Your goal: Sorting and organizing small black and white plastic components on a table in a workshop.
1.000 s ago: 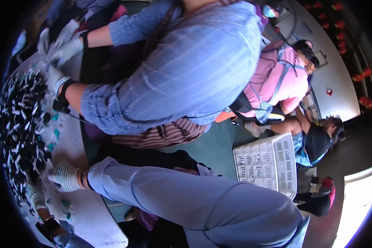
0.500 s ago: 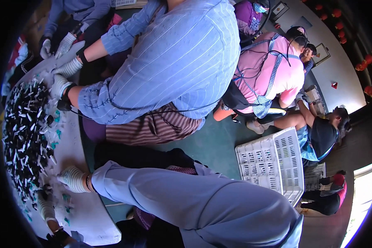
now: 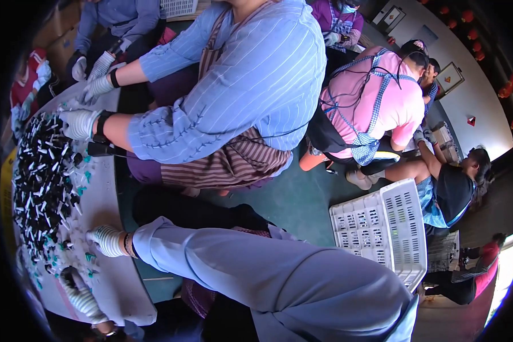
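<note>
**Small black and white pieces [image 3: 44, 176] heaped on a white table [image 3: 122, 290]**

At the far left, a person in red [image 3: 24, 90] is beside the table's edge. Next comes the heap, spread over the table's left part, with green bits [image 3: 84, 178] and whitish ones scattered along its near side.

Below the heap is the left hand [image 3: 84, 297] in a striped glove, resting low over the table. Its fingertips look dark and blurred, so I cannot tell whether they pinch anything. A little right of it, the right hand [image 3: 108, 240], gloved the same way, reaches in from a long grey-blue sleeve [image 3: 256, 268]. Its fingers point at the pale bits just beside the heap — whether spread or pinching, I cannot tell.

Above that sleeve, a co-worker in a striped blue shirt [image 3: 245, 85] leans over the table, both gloved hands by the heap's top end. Farther right, a worker in a pink shirt [image 3: 376, 97] bends forward, and a white crate [image 3: 376, 228] stands on the green floor [image 3: 302, 194]. Beyond it sits someone in a black top [image 3: 453, 185] — red lanterns [image 3: 467, 17] hang up in the corner.
</note>
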Demonstrator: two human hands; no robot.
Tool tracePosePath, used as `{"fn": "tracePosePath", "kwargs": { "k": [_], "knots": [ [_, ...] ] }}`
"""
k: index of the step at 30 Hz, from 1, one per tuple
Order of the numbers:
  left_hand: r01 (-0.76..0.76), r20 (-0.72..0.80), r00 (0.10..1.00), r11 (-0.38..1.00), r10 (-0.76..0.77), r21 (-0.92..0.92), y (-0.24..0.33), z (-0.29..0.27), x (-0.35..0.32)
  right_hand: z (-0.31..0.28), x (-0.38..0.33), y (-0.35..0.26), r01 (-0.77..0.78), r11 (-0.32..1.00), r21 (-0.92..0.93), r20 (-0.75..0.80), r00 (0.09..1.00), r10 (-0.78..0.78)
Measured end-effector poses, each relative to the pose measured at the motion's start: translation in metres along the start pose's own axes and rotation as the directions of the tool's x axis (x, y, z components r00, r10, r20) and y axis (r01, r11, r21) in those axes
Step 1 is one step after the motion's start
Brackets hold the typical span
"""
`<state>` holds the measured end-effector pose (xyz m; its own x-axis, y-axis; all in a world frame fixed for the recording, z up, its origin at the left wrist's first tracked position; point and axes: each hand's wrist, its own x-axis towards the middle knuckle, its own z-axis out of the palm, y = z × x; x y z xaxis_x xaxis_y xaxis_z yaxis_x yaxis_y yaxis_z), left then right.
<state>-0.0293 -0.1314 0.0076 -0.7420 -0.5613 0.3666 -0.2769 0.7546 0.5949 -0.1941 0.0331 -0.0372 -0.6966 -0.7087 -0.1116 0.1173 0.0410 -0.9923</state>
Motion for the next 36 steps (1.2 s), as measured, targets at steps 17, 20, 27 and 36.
{"fn": "tracePosePath", "kwargs": {
  "k": [17, 20, 27, 36],
  "knots": [
    [0.051, -0.017, 0.998, 0.919, -0.062, -0.391, 0.033, 0.11, -0.072, 0.083, -0.024, 0.023, 0.416, 0.609, -0.675, -0.109, 0.76, -0.64],
    [0.021, 0.02, 1.0, 0.9, -0.014, -0.436, 0.046, 0.112, -0.068, 0.059, -0.035, 0.005, 0.526, 0.596, -0.606, 0.025, 0.762, -0.647],
    [-0.039, 0.105, 0.988, 0.85, 0.11, -0.526, 0.078, 0.117, -0.062, 0.04, -0.033, -0.001, 0.609, 0.551, -0.571, 0.047, 0.694, -0.719],
    [-0.079, 0.157, 0.961, 0.774, 0.226, -0.628, 0.091, 0.122, -0.058, 0.03, -0.043, 0.001, 0.745, 0.4, -0.534, 0.184, 0.563, -0.806]
  ]
}}
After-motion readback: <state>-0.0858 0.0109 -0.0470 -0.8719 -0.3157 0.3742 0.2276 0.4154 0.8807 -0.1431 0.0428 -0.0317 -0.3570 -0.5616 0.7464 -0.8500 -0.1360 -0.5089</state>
